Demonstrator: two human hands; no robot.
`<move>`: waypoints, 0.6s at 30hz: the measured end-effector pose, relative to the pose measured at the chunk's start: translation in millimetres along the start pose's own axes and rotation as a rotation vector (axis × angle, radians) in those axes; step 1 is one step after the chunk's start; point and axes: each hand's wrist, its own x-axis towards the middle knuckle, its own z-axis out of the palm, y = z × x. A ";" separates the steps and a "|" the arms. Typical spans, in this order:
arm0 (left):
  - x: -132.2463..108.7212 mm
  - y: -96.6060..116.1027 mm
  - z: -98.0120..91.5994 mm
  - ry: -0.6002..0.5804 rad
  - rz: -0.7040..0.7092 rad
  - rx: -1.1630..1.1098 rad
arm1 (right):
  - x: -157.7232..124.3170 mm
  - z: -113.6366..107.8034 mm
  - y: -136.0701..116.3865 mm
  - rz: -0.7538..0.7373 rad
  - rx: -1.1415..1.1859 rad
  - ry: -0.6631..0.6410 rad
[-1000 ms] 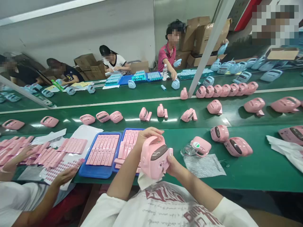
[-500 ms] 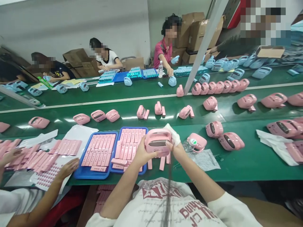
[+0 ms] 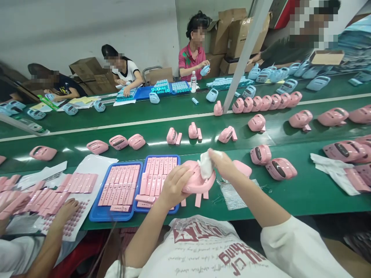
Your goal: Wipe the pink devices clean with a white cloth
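Note:
My left hand [image 3: 174, 186] is closed around a glossy pink plastic casing [image 3: 198, 186] with a handle loop, held above the near edge of the bench. In my right hand [image 3: 222, 163] is a crumpled white cloth [image 3: 206, 166], pressed against the upper side of the casing. The casing is tilted, and its dark panel is out of sight. Several pink strips [image 3: 198, 200] lie on the bench just below it. Behind my right wrist sits another pink casing [image 3: 242, 168], partly covered by my forearm, beside a clear bag [image 3: 233, 197].
Two blue trays [image 3: 111, 217] of pink strips stand to my left. A co-worker's hand [image 3: 67, 210] rests on a sticker sheet [image 3: 78, 224]. Pink casings [image 3: 261, 155] line the green belt [image 3: 156, 154]. Co-workers handle blue casings across it, past a white post [image 3: 246, 50].
The casing has turned over, so its dark panel no longer shows. My right hand has brought the cloth onto it. The neighbouring co-worker's hand has moved left over the sticker sheet.

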 end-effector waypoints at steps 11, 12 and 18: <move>-1.3 7.7 2.9 0.138 0.149 0.169 | -27.4 5.1 -30.3 -0.476 -0.347 -0.529; -0.8 7.1 2.9 0.139 0.151 0.158 | -22.6 3.3 -30.1 -0.414 -0.335 -0.529; 2.7 8.5 4.3 0.284 -0.469 -0.331 | 14.4 -21.9 13.6 0.109 0.254 -0.056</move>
